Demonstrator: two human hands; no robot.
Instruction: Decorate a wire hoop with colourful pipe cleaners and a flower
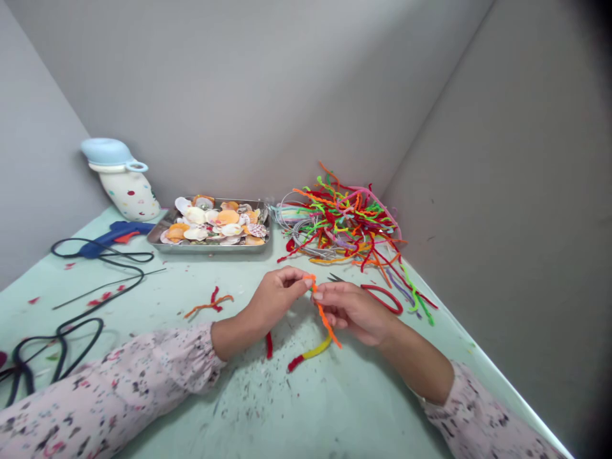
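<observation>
My left hand [277,294] and my right hand [354,309] meet over the pale green table [296,408]. Both pinch the top of an orange pipe cleaner [326,319], which hangs down and to the right from my fingertips. Under it on the table lies a yellow and red pipe cleaner piece [310,354], and a short red piece [269,344] lies beside my left wrist. Red-handled scissors [380,294] lie just behind my right hand.
A tangled pile of coloured pipe cleaners [347,223] fills the back right corner. A metal tray of seashells [215,228] stands at the back. A blue glue gun [115,234] with black cable [71,319] and a white spotted jug [125,185] are at left. Grey walls enclose the table.
</observation>
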